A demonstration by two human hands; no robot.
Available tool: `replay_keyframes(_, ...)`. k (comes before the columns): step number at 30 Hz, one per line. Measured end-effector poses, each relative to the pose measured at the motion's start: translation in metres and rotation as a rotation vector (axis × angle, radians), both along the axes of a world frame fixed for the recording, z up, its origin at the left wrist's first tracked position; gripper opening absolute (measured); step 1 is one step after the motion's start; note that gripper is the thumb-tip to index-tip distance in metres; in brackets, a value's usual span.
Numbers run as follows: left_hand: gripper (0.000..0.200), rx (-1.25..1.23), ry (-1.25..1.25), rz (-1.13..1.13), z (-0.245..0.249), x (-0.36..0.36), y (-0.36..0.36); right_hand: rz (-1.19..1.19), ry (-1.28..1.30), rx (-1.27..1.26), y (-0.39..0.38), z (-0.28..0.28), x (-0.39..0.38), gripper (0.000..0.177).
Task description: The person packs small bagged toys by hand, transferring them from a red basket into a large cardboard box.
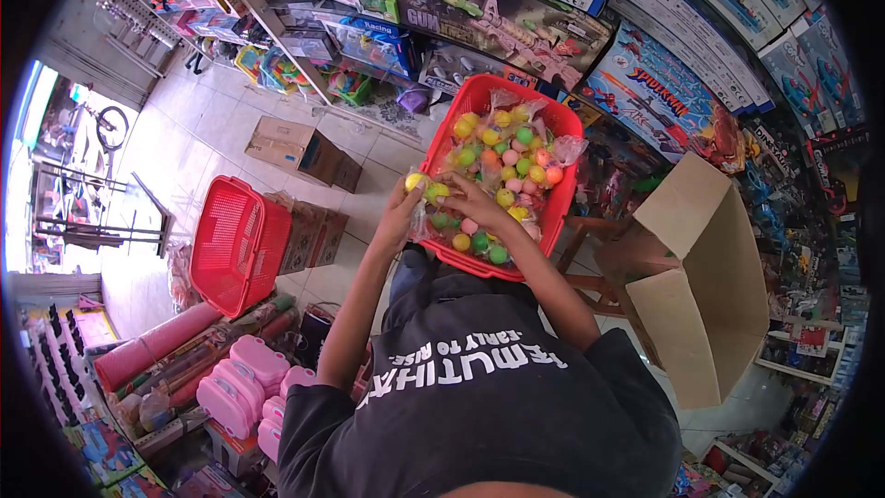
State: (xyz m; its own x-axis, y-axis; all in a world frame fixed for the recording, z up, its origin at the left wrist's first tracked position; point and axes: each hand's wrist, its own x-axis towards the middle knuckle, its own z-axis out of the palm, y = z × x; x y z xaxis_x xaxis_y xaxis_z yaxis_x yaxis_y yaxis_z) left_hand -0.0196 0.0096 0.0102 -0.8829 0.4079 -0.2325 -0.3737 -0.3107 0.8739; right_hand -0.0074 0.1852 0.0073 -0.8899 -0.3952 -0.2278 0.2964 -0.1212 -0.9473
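A red plastic basket [564,221] in front of my body holds several balls in yellow, green, pink and orange, many in clear plastic bags. Over its left rim, a small clear bag of yellow balls [417,183] is held up between my hands. My left hand [396,214] is closed round the bag's left side. From the right, my right hand [475,201] has its fingers bent against the same bag, above the loose balls; its fingertips are partly hidden.
An empty red basket [230,244] stands at left beside cardboard boxes [304,152] on the tiled floor. An open carton [710,295] is at right. Boxed toys [507,18] line the shelves ahead. Pink cases [241,387] and rolls [157,346] are at lower left.
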Motion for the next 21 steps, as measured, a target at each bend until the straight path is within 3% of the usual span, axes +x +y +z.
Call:
replay_keyframes(5,0.029,0.0,-0.024,0.208,0.006,0.002,-0.016,-0.006,0.003,0.052,0.004,-0.031,-0.007,0.038)
replay_keyframes(7,0.029,0.136,-0.139,0.268,0.017,0.002,-0.022,0.019,-0.002,0.087,0.003,-0.055,-0.008,0.039)
replay_keyframes(9,0.029,0.152,-0.182,0.314,0.024,0.003,-0.023,0.235,0.308,0.628,0.0,-0.078,-0.005,0.044)
replay_keyframes(10,0.029,0.172,-0.199,0.307,0.023,0.004,-0.025,0.221,0.591,0.768,-0.003,-0.085,0.002,0.05)
replay_keyframes(11,0.03,0.19,-0.217,0.298,0.021,0.005,-0.026,0.224,0.594,0.766,-0.006,-0.093,0.009,0.05)
replay_keyframes(13,0.031,0.183,-0.24,0.301,0.015,0.007,-0.027,0.126,0.604,1.076,-0.021,-0.08,0.021,0.039)
replay_keyframes(17,0.034,0.147,-0.239,0.231,-0.002,0.008,-0.026,0.23,0.457,1.227,-0.028,-0.074,0.016,0.05)
replay_keyframes(21,0.034,0.174,-0.263,0.278,0.001,0.006,-0.021,0.212,0.462,1.017,-0.02,-0.076,0.007,0.046)
